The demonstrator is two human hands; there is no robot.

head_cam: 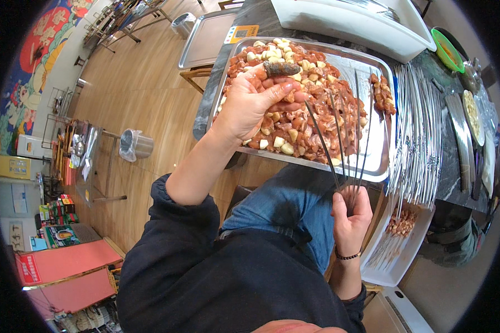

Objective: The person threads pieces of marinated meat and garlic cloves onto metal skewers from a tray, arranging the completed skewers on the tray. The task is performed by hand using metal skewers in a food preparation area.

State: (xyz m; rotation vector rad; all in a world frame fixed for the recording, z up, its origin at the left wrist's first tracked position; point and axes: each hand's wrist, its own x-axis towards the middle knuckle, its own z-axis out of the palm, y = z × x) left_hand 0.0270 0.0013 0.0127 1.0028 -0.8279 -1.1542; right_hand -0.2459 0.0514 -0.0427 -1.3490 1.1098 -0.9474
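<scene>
My left hand point(254, 102) hovers over the heap of raw meat pieces point(321, 137), with a small piece of meat point(289, 97) between thumb and fingers. A dark, rough sleeve point(281, 68) covers one of its fingers. Low in front of the tray, my right hand point(352, 212) grips the ends of several flat metal skewers point(336, 143), which fan out bare over the tray. Peeled garlic cloves point(278, 50) lie on and among the meat. The metal tray point(350, 63) also carries threaded meat skewers point(382, 93) at its right end.
Many metal skewers point(416, 133) lie right of the tray. A white plastic bin point(350, 27) stands behind it. Below right, another white bin point(426, 227) holds loaded skewers. A green bowl point(448, 52) sits far right. Left are an empty-looking tray point(206, 39) and a trash can point(141, 145).
</scene>
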